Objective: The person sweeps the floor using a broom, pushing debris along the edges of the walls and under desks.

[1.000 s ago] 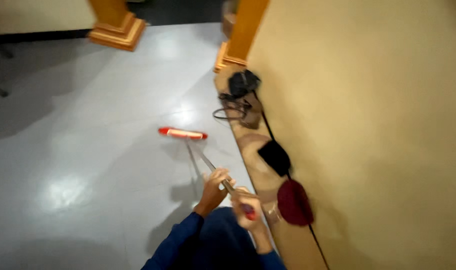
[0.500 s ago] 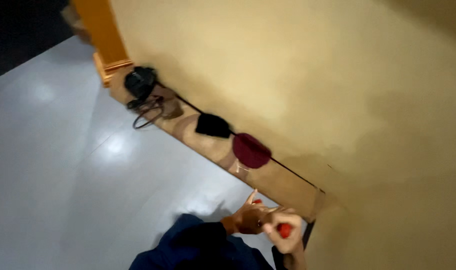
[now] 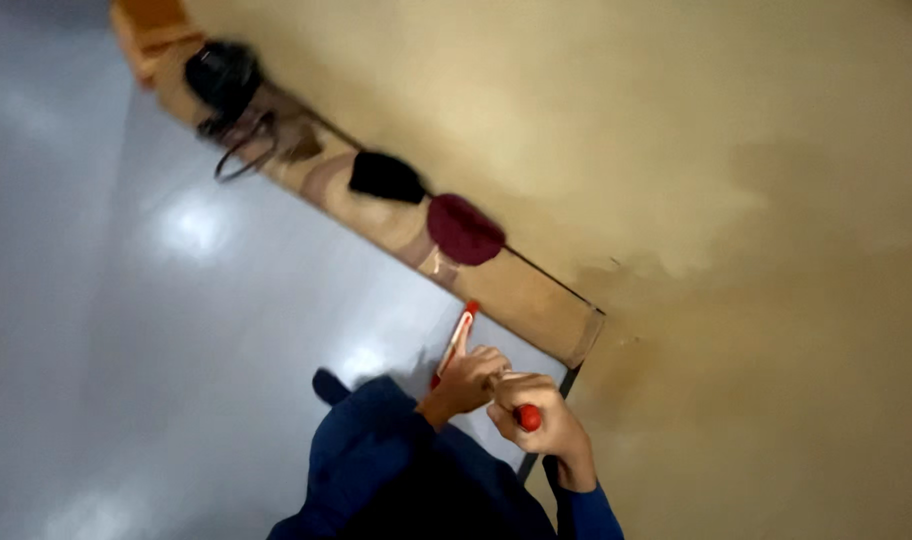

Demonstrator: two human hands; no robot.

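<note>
Both my hands grip the handle of a floor wiper. My left hand [image 3: 468, 380] holds the shaft lower down, and my right hand [image 3: 536, 420] wraps the red end cap [image 3: 527, 417] of the handle. The red wiper head [image 3: 457, 338] lies on the shiny grey floor [image 3: 176, 330] just beyond my hands, close to a low brown ledge [image 3: 516, 295] along the beige wall [image 3: 676, 150]. Dark blue sleeves cover both my arms.
On the ledge lie a maroon cap [image 3: 464, 228], a black cloth item [image 3: 384, 176] and a dark bag with straps [image 3: 231, 95]. An orange wooden post [image 3: 146, 25] stands at the ledge's far end. The ledge ends near my hands.
The view has swung right and down toward the wall. The wiper head, out on the open floor a second ago, now lies close in beside the ledge's end.
</note>
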